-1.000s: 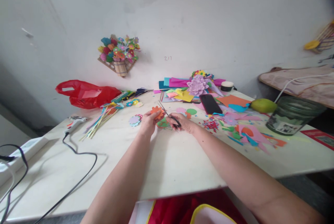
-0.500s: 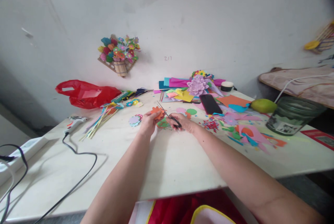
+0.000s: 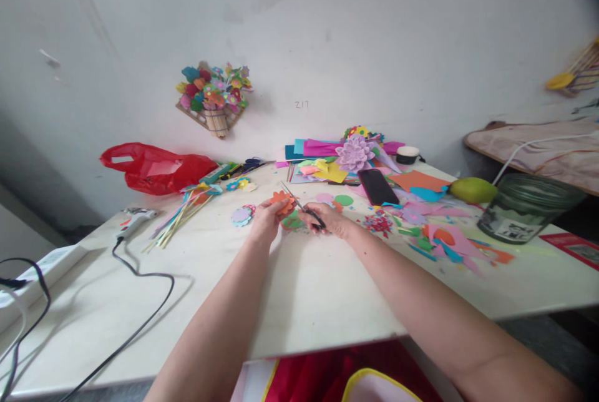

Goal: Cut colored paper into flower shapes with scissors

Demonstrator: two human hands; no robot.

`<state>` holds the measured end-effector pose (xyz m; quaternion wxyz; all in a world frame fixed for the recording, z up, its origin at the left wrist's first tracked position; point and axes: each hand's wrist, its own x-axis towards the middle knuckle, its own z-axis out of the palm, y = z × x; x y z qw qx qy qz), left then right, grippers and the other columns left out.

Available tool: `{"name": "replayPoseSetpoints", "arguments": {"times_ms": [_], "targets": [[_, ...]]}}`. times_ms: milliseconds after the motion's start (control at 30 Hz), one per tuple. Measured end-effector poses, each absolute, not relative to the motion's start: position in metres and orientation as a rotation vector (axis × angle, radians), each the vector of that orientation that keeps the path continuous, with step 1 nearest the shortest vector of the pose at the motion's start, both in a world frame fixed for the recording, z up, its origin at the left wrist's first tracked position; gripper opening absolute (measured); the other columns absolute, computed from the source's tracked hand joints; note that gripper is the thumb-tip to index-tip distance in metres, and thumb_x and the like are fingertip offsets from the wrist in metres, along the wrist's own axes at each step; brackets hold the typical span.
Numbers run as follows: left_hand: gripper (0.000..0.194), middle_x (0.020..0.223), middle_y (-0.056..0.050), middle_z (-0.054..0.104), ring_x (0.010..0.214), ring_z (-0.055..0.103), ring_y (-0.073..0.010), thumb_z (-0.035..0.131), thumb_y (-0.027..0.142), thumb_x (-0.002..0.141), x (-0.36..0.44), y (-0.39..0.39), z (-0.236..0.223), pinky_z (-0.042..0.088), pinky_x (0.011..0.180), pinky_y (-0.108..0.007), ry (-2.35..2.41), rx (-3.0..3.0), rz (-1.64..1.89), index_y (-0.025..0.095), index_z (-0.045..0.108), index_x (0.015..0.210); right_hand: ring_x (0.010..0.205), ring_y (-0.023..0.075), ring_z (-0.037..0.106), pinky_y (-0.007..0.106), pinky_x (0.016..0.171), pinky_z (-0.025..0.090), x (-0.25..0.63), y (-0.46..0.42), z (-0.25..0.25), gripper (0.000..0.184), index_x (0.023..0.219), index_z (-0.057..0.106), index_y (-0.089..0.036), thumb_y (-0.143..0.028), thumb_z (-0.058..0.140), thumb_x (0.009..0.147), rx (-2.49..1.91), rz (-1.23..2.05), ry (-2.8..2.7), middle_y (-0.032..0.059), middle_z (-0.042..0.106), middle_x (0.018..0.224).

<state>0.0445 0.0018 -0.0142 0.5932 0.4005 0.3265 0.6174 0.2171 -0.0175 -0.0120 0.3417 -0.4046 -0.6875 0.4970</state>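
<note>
My left hand [image 3: 264,219] pinches an orange paper flower [image 3: 282,201] just above the white table [image 3: 299,302]. My right hand [image 3: 327,220] grips black-handled scissors [image 3: 302,204], whose blades point up and left into the flower's edge. A green paper piece [image 3: 292,223] lies on the table between my two hands. Both hands are closed round what they hold.
A black phone [image 3: 377,186], coloured paper sheets and scraps [image 3: 440,240] lie to the right, with a green fruit [image 3: 472,190] and a glass jar [image 3: 526,205]. A glue gun [image 3: 135,220] with black cord, flower sticks [image 3: 182,215] and a red bag [image 3: 156,168] are on the left.
The scissor blades have shifted slightly against the orange flower; both hands stay in nearly the same place.
</note>
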Motion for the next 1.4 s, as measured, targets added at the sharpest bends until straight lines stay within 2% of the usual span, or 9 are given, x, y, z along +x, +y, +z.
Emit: {"name": "replayPoseSetpoints", "arguments": {"times_ms": [600,767,1033,1400], "targets": [[0.023,0.077,-0.009,0.072,0.072,0.069,-0.0197,0.080,0.021,0.055,0.044,0.001,-0.012,0.054,0.072,-0.030,0.744,0.915,1.458,0.011,0.070,0.073,0.035,0.0051,0.036,0.018,0.033,0.020,0.214,-0.027,0.000,0.030,0.070,0.051,-0.016,-0.043,0.063,0.075,-1.009,1.341,-1.738,-0.0063,0.045,0.044],[0.025,0.079,-0.009,0.072,0.071,0.069,-0.0190,0.079,0.020,0.056,0.043,0.000,-0.012,0.055,0.075,-0.032,0.743,0.904,1.468,0.011,0.070,0.077,0.036,0.0052,0.042,0.017,0.031,0.019,0.218,-0.020,-0.010,0.035,0.071,0.051,-0.016,-0.048,0.063,0.075,-0.913,1.422,-1.731,-0.0046,0.050,0.048],[0.024,0.080,-0.009,0.071,0.075,0.069,-0.0210,0.079,0.020,0.057,0.043,0.000,-0.012,0.053,0.080,-0.034,0.742,0.943,1.470,0.011,0.070,0.077,0.035,0.0044,0.042,0.016,0.030,0.022,0.219,-0.018,-0.012,0.037,0.072,0.049,-0.016,-0.050,0.061,0.077,-0.867,1.467,-1.668,-0.0047,0.053,0.052],[0.022,0.074,-0.008,0.072,0.067,0.067,-0.0174,0.080,0.019,0.055,0.048,-0.003,-0.011,0.053,0.067,-0.026,0.734,0.952,1.457,0.011,0.072,0.074,0.044,0.0070,0.053,0.016,0.032,0.031,0.216,-0.019,-0.014,0.036,0.077,0.052,-0.016,-0.051,0.060,0.078,-0.887,1.392,-1.699,-0.0030,0.057,0.059]]}}
